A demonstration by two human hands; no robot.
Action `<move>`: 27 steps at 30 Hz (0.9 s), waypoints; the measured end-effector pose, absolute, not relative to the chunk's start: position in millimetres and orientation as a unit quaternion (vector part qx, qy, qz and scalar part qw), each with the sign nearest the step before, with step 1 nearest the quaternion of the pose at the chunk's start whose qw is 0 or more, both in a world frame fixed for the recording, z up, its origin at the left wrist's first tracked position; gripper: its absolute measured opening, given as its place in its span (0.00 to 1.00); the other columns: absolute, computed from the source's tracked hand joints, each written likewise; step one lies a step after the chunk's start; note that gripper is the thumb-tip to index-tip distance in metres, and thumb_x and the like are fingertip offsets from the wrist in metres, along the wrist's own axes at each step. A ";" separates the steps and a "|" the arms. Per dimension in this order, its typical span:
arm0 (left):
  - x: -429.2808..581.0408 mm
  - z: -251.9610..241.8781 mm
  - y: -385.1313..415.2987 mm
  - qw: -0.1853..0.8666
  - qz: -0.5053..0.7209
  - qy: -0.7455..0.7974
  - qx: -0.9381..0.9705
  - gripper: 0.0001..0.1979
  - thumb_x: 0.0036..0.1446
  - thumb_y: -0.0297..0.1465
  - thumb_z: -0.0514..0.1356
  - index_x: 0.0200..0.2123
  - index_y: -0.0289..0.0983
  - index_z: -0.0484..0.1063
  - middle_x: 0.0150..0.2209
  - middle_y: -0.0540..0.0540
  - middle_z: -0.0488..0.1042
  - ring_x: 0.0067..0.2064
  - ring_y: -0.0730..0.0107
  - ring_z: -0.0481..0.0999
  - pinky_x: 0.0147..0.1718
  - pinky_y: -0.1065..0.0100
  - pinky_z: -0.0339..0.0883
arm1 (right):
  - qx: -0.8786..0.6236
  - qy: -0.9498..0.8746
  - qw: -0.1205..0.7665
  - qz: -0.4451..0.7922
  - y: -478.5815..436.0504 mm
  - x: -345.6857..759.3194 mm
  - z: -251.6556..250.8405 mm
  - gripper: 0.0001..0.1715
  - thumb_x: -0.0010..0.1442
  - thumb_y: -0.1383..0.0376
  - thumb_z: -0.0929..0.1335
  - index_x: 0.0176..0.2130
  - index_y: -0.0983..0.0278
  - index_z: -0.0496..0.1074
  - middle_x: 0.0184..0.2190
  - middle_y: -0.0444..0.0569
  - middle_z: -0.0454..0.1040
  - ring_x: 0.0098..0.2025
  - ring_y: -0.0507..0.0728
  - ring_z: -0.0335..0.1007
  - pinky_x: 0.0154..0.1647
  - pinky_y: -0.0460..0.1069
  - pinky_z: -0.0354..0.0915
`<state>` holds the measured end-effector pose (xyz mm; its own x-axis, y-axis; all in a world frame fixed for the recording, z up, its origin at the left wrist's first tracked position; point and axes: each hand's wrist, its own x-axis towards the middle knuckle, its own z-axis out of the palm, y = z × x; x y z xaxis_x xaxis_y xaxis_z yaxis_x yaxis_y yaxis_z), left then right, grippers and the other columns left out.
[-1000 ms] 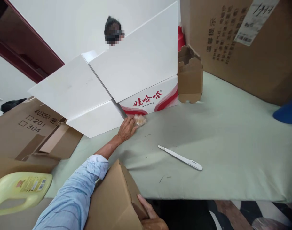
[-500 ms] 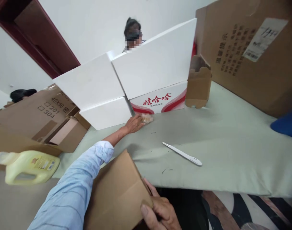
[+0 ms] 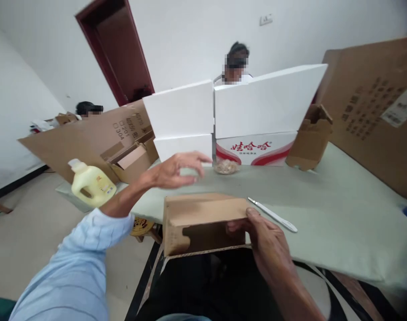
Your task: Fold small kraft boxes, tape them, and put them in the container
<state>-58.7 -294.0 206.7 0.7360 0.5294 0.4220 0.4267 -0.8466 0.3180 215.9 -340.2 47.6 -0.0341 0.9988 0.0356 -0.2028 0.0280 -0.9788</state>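
Observation:
My right hand (image 3: 265,232) grips the right edge of a brown cardboard box (image 3: 203,209), thumb on top and fingers inside its opening. The box is tilted over my lap at the table's near edge, with its open side facing me. My left hand (image 3: 181,170) hovers above and behind the box, thumb and fingers apart, with nothing visible between them. Beyond its fingertips a small clear plastic bag (image 3: 226,166) lies by the red-and-white printed carton (image 3: 256,149). To the right of the box a white-handled scalpel (image 3: 273,215) lies on the green cloth.
White boxes (image 3: 270,104) stand across the back of the table (image 3: 350,214). A notched cardboard box (image 3: 308,138) and a large carton (image 3: 373,107) are on the right. At left are a yellow jug (image 3: 92,183) and open cartons (image 3: 134,158). Two people sit beyond.
My left hand has come back from the plastic bag, leaving it on the table. The cardboard box has turned so its opening faces me, still in my right hand. The view has shifted left.

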 end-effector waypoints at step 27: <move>-117.3 109.3 -409.6 -0.004 0.199 0.464 0.863 0.27 0.69 0.40 0.62 0.68 0.41 0.69 0.68 0.34 0.66 0.66 0.47 0.72 0.60 0.53 0.72 | -0.326 -0.870 0.290 0.231 -322.0 188.1 108.9 0.25 0.68 0.53 0.65 0.55 0.62 0.82 0.51 0.55 0.84 0.51 0.66 0.81 0.52 0.57 0.73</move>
<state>-117.3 -409.6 109.3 0.4902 0.7994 0.3475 0.8025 -0.5695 0.1782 188.1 -322.0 108.9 -0.6196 0.7011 0.3530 0.4331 0.6804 -0.5912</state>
